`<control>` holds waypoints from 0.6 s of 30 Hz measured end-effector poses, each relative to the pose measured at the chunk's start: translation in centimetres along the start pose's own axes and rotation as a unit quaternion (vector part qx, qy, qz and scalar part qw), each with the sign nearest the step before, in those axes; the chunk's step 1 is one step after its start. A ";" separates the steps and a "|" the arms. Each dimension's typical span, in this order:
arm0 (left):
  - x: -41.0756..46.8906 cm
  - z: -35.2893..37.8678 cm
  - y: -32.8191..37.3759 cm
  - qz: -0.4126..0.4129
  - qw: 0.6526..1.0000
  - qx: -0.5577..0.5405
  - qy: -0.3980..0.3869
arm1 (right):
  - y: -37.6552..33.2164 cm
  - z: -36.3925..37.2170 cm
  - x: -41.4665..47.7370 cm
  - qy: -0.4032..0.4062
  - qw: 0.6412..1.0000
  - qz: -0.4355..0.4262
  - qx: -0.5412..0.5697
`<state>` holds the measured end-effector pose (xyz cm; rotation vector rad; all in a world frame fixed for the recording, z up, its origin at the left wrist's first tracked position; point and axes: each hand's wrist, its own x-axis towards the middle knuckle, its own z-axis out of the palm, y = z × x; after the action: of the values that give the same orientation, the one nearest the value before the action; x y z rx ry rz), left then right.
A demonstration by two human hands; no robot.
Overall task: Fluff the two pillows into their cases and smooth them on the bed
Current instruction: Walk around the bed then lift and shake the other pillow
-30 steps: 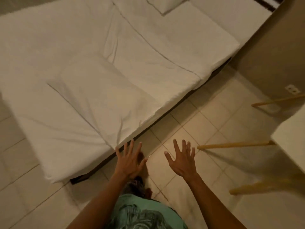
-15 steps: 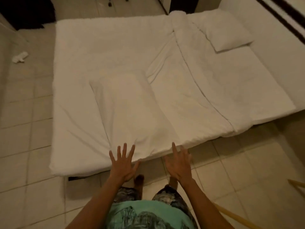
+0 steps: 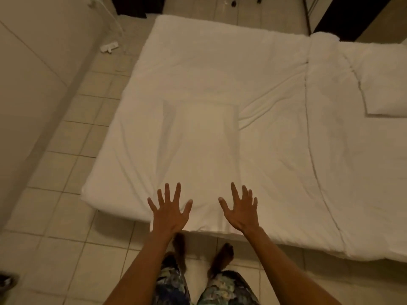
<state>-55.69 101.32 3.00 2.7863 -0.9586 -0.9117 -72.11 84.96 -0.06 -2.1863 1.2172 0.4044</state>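
A white pillow in its case (image 3: pixel 198 142) lies flat on the white bed (image 3: pixel 275 89), its near end at the mattress edge in front of me. My left hand (image 3: pixel 170 211) and my right hand (image 3: pixel 241 211) hover over that near end, both open with fingers spread and holding nothing. Whether the palms touch the fabric I cannot tell. A second white pillow (image 3: pixel 385 89) lies at the far right of the bed, cut off by the frame edge.
Tiled floor (image 3: pixel 72 164) runs along the bed's left side and under my bare feet. A small white object (image 3: pixel 109 47) with a cord lies on the floor at the upper left, by a pale wall (image 3: pixel 33 62). Wrinkles cross the sheet right of the near pillow.
My view has swung left and squared up to the near pillow. Both hands have moved forward from above the floor to over the pillow's near end, still spread.
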 end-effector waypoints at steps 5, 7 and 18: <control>5.2 0.8 1.9 -0.007 0.999 -0.031 -0.008 | -0.3 0.8 4.5 -0.003 1.000 -0.010 -0.027; 8.2 1.6 1.2 -0.002 1.000 -0.028 -0.006 | -0.6 1.6 6.7 0.005 1.000 0.006 -0.016; 25.6 7.9 -3.8 0.017 0.998 -0.030 0.061 | -3.7 8.8 23.3 0.087 0.995 -0.019 0.035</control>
<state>-41.76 90.63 -17.67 2.7315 -0.9414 -0.7425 -56.33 76.59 -17.78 -2.2173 1.2601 0.1553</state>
